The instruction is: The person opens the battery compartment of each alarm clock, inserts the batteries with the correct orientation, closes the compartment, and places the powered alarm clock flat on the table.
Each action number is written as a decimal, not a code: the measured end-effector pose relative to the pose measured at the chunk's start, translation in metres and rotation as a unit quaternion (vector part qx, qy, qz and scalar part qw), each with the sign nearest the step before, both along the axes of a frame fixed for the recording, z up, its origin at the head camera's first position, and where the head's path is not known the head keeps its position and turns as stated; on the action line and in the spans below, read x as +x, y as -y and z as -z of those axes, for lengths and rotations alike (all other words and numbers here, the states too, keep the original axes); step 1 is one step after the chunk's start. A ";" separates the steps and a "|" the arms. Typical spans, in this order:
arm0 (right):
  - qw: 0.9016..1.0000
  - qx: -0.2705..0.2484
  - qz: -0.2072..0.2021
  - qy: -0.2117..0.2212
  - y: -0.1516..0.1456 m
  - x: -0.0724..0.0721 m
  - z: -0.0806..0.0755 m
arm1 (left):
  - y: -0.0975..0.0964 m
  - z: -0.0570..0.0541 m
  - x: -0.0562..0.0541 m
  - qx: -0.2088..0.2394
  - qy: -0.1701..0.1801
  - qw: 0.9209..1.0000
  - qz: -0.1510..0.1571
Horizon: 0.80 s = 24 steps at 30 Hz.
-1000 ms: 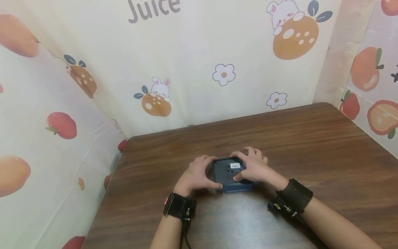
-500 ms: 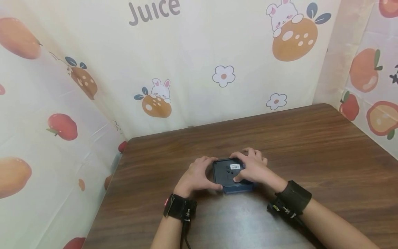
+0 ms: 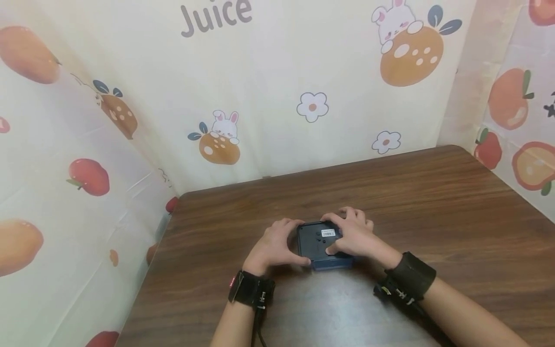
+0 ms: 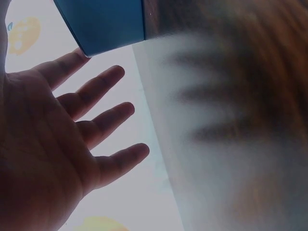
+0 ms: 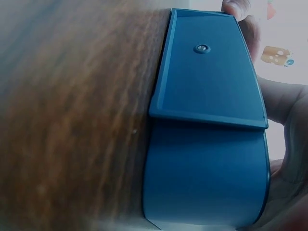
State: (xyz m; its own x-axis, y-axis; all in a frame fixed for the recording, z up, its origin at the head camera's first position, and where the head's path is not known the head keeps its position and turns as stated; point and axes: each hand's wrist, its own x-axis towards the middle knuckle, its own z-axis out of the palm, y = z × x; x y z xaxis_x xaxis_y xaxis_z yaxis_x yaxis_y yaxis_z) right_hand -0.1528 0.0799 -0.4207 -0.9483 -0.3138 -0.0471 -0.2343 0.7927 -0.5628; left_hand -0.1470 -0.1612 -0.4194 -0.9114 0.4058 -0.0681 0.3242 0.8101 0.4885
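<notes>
A dark blue boxy device (image 3: 310, 245) lies on the wooden table with its black face up, a white barcode label (image 3: 328, 233) on it. My left hand (image 3: 275, 243) holds its left side, thumb at the near corner and index finger at the far one. In the left wrist view the other fingers (image 4: 108, 122) spread free below the blue casing (image 4: 108, 24). From the right, my right hand (image 3: 353, 233) grips the device, thumb on the black face and fingers over the far edge. The right wrist view shows its blue side (image 5: 207, 168) with a screw (image 5: 202, 48).
The brown wooden table (image 3: 412, 193) extends around both hands. A printed curtain (image 3: 277, 62) with fruit and rabbits stands behind it and along both sides. Black straps with cameras (image 3: 251, 289) sit on both wrists, and a cable (image 3: 258, 327) trails from the left one.
</notes>
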 end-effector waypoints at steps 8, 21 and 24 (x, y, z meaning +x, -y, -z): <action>1.000 0.001 -0.002 0.000 0.000 0.001 -0.001 | 0.001 0.001 0.001 0.000 0.006 1.000 -0.002; 1.000 0.001 -0.005 0.004 0.000 0.002 -0.001 | 0.001 0.002 0.001 -0.003 0.005 1.000 -0.003; 1.000 0.000 -0.006 0.003 0.000 0.001 0.000 | 0.001 0.001 0.002 -0.003 0.005 1.000 -0.002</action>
State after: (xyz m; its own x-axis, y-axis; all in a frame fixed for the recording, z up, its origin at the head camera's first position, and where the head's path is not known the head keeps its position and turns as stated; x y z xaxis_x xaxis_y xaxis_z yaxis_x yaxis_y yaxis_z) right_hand -0.1514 0.0804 -0.4203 -0.9442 -0.3251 -0.0525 -0.2406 0.7898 -0.5642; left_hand -0.1453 -0.1618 -0.4202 -0.9122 0.4021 -0.0790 0.3167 0.8143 0.4865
